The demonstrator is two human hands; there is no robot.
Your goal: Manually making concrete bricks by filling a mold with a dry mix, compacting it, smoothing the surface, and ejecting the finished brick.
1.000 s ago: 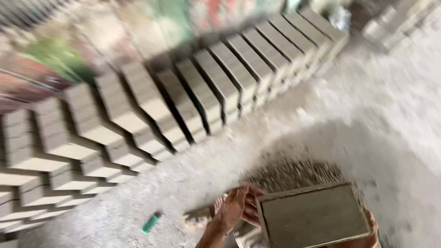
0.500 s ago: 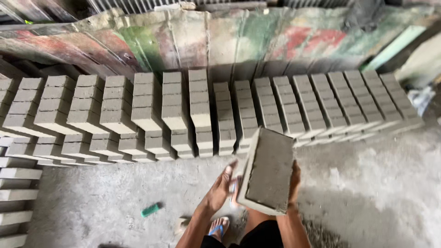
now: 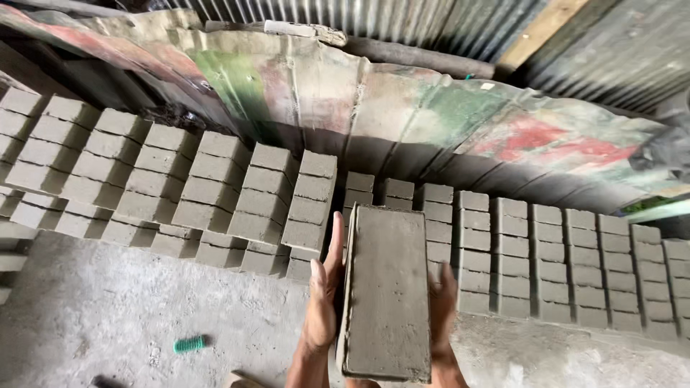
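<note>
Left hand [image 3: 323,302] and right hand [image 3: 442,302] clamp the wet brick [image 3: 388,287] flat between open palms — keep pressure even, level — right fingers probably underneath, hidden.

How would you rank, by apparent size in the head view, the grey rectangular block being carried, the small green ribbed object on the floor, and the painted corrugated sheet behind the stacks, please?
1. Painted corrugated sheet, largest.
2. Grey rectangular block, though nearness to the camera enlarges it.
3. Small green ribbed object, smallest.

Left hand [image 3: 323,302] and right hand [image 3: 440,305] are raised with forearms extended forward, palms facing inward, fingers straight, pressing flat from opposite sides.
</note>
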